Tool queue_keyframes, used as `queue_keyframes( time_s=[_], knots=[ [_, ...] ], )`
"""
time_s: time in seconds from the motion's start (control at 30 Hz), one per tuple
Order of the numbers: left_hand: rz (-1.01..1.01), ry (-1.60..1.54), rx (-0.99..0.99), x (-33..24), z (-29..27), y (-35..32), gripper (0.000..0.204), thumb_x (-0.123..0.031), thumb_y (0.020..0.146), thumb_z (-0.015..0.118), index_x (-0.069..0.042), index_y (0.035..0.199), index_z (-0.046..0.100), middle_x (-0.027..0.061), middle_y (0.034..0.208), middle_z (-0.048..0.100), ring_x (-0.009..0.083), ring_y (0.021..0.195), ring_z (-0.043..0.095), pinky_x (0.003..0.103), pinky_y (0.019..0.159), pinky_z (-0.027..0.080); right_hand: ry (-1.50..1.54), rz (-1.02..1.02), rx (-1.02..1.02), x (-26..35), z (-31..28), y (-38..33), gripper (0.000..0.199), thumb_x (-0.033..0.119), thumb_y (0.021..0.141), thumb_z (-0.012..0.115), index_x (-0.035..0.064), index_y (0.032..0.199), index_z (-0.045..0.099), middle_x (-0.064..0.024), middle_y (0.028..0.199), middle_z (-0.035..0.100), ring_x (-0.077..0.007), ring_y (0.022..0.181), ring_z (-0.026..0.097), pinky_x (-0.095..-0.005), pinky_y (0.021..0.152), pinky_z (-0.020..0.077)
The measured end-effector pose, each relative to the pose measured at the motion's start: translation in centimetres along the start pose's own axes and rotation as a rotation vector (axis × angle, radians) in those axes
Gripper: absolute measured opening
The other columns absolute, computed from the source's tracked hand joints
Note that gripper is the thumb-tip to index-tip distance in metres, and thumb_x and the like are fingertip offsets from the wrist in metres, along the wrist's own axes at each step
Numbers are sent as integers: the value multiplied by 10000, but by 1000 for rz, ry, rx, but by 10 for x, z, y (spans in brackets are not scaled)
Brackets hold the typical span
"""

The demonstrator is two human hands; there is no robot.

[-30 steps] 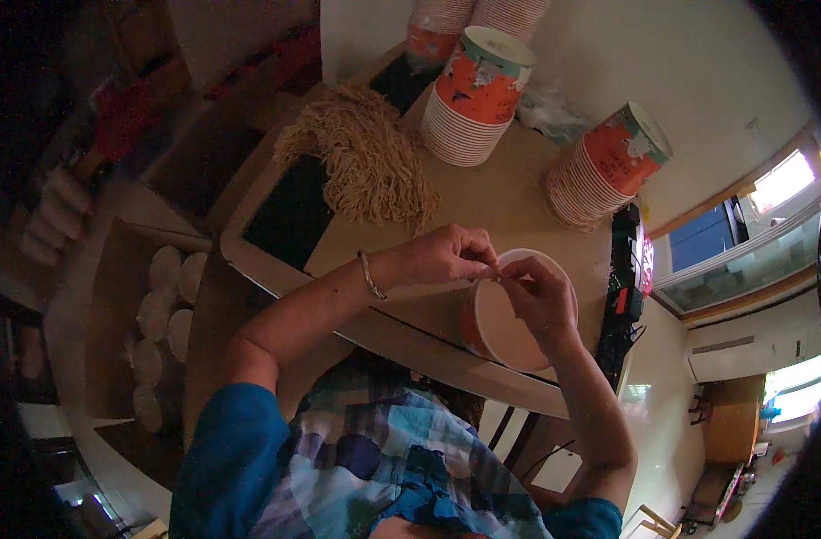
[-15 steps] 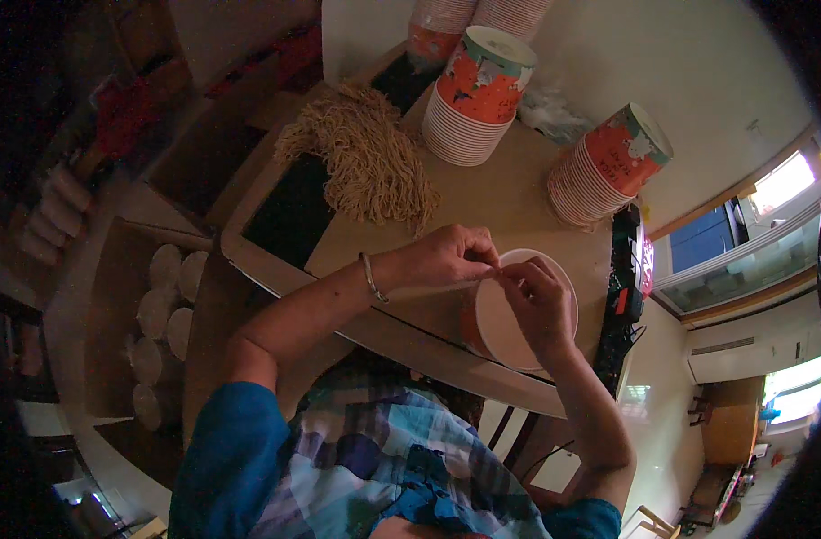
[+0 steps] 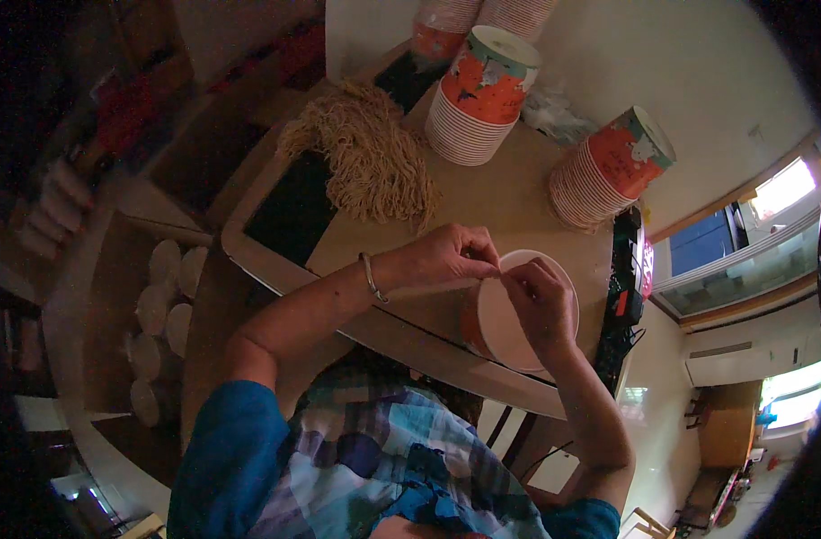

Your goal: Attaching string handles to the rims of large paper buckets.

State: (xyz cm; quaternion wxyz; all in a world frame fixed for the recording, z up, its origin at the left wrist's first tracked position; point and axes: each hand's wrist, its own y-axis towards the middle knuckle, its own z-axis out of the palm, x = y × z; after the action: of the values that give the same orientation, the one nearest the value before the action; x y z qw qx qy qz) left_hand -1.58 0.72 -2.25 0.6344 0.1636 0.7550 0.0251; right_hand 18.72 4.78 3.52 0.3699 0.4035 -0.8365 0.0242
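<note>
My left hand (image 3: pixel 451 255), with a bangle on its wrist, is closed in a pinch at the left rim of a large paper tub (image 3: pixel 511 334). The fingertips of my right hand (image 3: pixel 543 301) meet it there, also pinched, above the tub's mouth. Whatever lies between the fingertips is too small to make out. The tub has a white rim, a pale inside and an orange outer wall, and it tilts near the table's front edge. Beyond my left hand lies a loose bundle of tan strings (image 3: pixel 365 153).
Nested stacks of orange and white tubs stand at the back (image 3: pixel 482 94) and back right (image 3: pixel 612 171) of the table (image 3: pixel 509 198). A dark object with cables (image 3: pixel 621 301) borders the right edge. On the left, an open cardboard box (image 3: pixel 114 314) holds several pale round pieces.
Both hands stay pinched together over the tub, with only a slight shift of the fingers. The whole view has moved very slightly.
</note>
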Motion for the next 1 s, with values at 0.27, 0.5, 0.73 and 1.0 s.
queue_keyframes(
  time_s=[0.27,0.5,0.73,1.0],
  knots=[
    [14,-106,-38,9,0,2,158,-153,853,702,-21,921,648,17,830,646,83,794,581,250,750,481,-20,35,33,-1,0,1,61,54,829,649,12,844,609,-133,835,597,-284,717,618,-348,613,493],
    [37,-170,-28,11,0,1,140,-130,869,682,-16,931,630,21,840,646,78,805,583,245,740,486,-47,54,41,3,-2,-1,77,70,825,649,14,833,596,-144,790,592,-317,701,611,-360,602,487],
    [27,-290,-23,16,0,-3,121,-119,884,659,-16,934,619,27,854,645,84,804,593,245,746,494,-3,51,62,-2,1,-3,110,68,821,642,8,796,553,-158,777,571,-338,685,592,-384,604,477],
    [-12,-336,-14,25,-1,-10,108,-140,914,620,-34,910,603,2,889,600,89,881,577,256,783,482,-3,19,64,-4,1,-4,119,50,790,644,18,775,530,-151,768,562,-320,637,574,-379,574,467]
  ],
)
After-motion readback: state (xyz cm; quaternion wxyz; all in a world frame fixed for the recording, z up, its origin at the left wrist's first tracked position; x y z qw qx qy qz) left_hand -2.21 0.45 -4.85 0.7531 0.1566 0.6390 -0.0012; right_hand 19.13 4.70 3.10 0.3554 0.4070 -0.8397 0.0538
